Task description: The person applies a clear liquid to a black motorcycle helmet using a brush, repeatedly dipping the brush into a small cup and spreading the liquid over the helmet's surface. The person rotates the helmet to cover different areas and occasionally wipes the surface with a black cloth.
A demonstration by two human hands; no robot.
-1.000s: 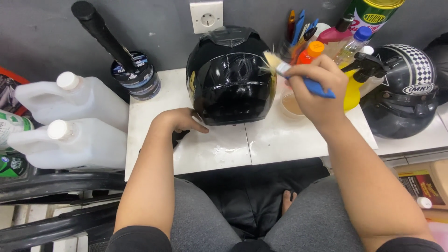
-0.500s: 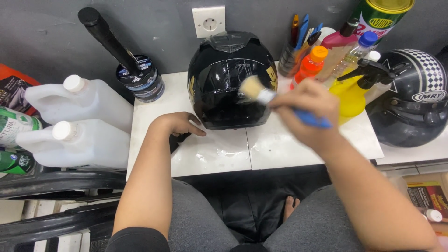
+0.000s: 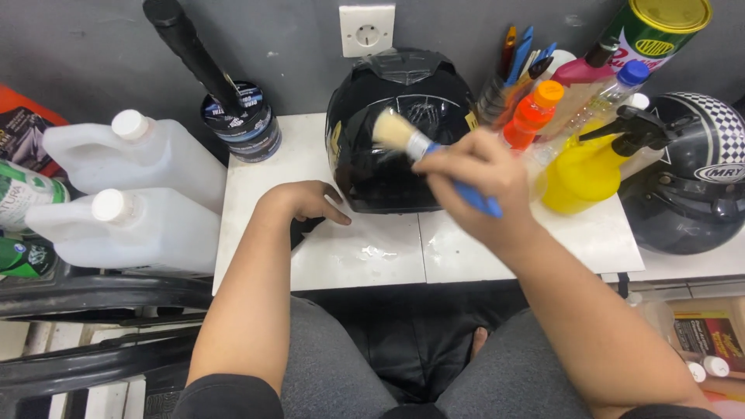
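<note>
Black glossy helmet (image 3: 400, 132) stood on the white table (image 3: 341, 248) against the wall. My right hand (image 3: 473, 174) was closed around a blue-handled brush (image 3: 419, 143), bristles at the shell. My left hand (image 3: 306, 202) rested, loosely curled and holding nothing, beside its base.

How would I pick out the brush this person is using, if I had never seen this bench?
Find the glossy black helmet in the middle of the white tiled table, below the wall socket. Just over its front, the right hand holds the brush. It has pale cream bristles, a silver band and a blue handle, unlike the tools standing upright in the cup behind.
</note>
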